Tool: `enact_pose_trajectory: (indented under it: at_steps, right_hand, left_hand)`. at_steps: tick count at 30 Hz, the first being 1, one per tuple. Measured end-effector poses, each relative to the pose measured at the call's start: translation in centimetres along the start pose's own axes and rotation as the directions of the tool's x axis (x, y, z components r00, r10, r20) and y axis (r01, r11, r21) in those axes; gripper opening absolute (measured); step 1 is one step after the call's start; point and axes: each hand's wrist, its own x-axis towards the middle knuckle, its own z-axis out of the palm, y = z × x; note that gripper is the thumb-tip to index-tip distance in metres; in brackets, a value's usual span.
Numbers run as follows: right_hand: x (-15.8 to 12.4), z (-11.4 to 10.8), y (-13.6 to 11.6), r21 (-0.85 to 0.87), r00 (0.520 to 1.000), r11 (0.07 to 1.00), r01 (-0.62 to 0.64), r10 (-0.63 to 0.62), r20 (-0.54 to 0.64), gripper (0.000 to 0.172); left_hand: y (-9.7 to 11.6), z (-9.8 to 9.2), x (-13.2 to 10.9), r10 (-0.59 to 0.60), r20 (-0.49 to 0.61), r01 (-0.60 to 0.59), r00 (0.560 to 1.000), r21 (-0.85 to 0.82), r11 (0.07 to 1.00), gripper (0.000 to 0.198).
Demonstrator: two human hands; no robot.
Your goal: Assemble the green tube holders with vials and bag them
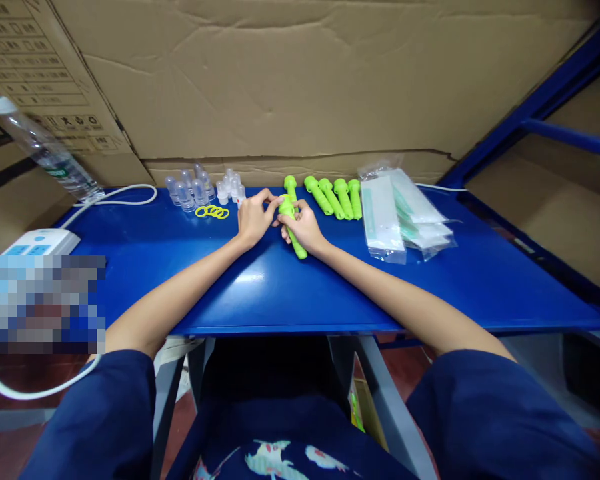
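Observation:
My right hand (306,228) is closed around a lime-green flashlight-shaped plastic body (297,245), its wide head up and its narrow handle slanting down toward me. At that head, the fingertips of my left hand (254,219) pinch what looks like a yellow ring (284,197); the fingers partly hide it. Just behind my hands lies another green flashlight body (291,183). A row of several more green bodies (339,199) rests to the right. Left of my left hand are several loose yellow rings (213,212), clear domed caps (190,190) and small whitish plastic parts (231,185).
Clear plastic packets (405,213) lie on the right of the blue table (280,300). On the left are a water bottle (55,157), a white power strip (35,247) and its cable. A cardboard wall (300,87) closes off the back; a blue frame (520,127) stands at right.

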Motion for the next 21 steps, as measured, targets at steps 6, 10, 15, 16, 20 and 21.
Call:
enact_pose_trajectory:
  at_steps: [6, 10, 15, 16, 20, 21]
  right_hand:
    - [-0.1, 0.1, 0.0, 0.021, 1.000, 1.000, 0.000, 0.000, -0.003, 0.068]
    - [-0.1, 0.0, -0.1, 0.015, 1.000, 1.000, 0.016, -0.016, 0.011, 0.066]
    - [-0.2, 0.0, -0.3, 0.013, 1.000, 1.000, -0.004, 0.004, -0.002, 0.066]
    - [-0.2, 0.0, -0.4, 0.009, 1.000, 1.000, -0.008, 0.008, -0.012, 0.066]
    - [-0.3, 0.1, -0.5, -0.019, 1.000, 1.000, -0.001, 0.000, -0.025, 0.068]
    - [-0.3, 0.2, -0.6, -0.026, 1.000, 1.000, 0.006, -0.006, -0.022, 0.068]
  left_hand:
    - [0.0, 0.1, -0.1, -0.003, -0.004, 0.003, 1.000, 0.009, 1.000, 0.047]
    - [0.0, 0.2, -0.2, -0.004, -0.009, 0.004, 1.000, 0.011, 1.000, 0.044]
    - [-0.6, 0.3, 0.0, 0.013, 0.041, -0.012, 0.999, -0.043, 0.999, 0.026]
    - [-0.8, 0.3, 0.1, 0.022, 0.049, -0.019, 0.999, -0.058, 0.998, 0.022]
    - [-1.5, 0.6, 0.4, 0.052, 0.070, -0.046, 0.996, -0.078, 0.996, 0.021]
    - [-1.7, 0.7, 0.4, 0.070, 0.076, -0.065, 0.995, -0.073, 0.995, 0.026]
